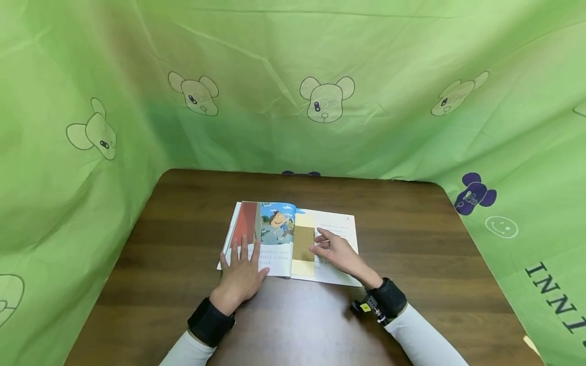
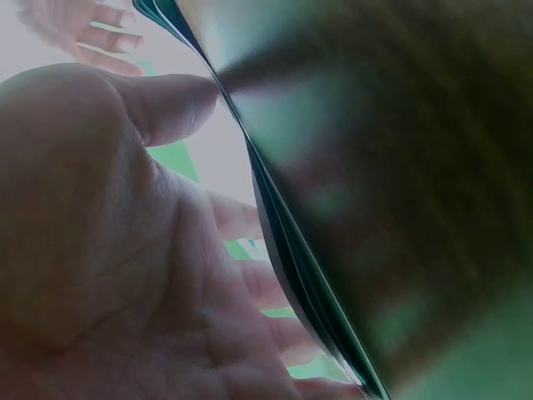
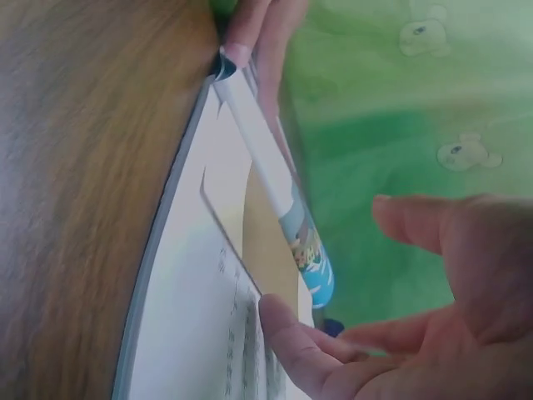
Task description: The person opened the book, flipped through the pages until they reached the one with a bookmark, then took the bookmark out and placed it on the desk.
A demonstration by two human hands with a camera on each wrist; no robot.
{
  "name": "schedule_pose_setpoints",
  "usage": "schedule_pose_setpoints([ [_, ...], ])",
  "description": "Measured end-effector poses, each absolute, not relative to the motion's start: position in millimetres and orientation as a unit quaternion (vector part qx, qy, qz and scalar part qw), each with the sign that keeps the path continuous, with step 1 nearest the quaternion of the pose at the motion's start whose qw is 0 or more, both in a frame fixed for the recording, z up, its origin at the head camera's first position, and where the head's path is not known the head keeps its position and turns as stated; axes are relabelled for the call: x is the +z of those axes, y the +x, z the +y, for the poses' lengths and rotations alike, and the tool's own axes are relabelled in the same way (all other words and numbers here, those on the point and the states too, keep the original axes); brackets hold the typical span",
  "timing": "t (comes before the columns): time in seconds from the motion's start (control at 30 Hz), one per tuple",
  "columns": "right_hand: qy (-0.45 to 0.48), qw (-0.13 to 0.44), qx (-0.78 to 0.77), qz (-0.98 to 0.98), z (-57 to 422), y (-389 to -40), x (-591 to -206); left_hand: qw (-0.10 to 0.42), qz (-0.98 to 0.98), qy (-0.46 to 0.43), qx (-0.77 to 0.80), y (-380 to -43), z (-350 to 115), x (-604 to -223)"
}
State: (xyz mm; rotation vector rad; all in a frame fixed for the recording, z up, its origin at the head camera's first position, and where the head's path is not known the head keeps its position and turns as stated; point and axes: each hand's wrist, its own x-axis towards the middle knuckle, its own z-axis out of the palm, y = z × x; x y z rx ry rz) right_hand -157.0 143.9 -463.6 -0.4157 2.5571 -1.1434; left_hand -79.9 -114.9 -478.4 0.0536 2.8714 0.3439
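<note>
An open picture book (image 1: pixel 276 259) lies on the table, a boy in a cap pictured on its left page. My left hand (image 1: pixel 239 277) rests on that page near its lower left, fingers spread and straight. In the left wrist view the left thumb (image 2: pixel 179 104) touches the book's edge. Over the right page is my right hand (image 1: pixel 341 254), fingers loosely bent. Beside it, a brown and yellow panel (image 1: pixel 304 244) runs along the spine. Seen from the right wrist, one fingertip (image 3: pixel 279 312) touches the panel's slightly raised edge, while the thumb (image 3: pixel 408 221) stays apart.
The brown wooden table (image 1: pixel 403 223) extends around the book on all sides. A green cloth (image 1: pixel 256 137) printed with bear heads hangs behind and at both sides. Each wrist wears a black band (image 1: pixel 210 322).
</note>
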Motion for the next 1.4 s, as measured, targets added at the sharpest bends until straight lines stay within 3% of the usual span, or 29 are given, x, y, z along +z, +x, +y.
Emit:
schedule_pose_setpoints([
  [0.67,0.008,0.233,-0.621,0.748,134,-166,-474,0.127,0.984,0.005,0.122,-74,-111,-476],
  [1.4,0.062,0.219,-0.613,0.756,143,-175,-477,0.124,0.984,0.015,0.129,-74,-114,-473],
])
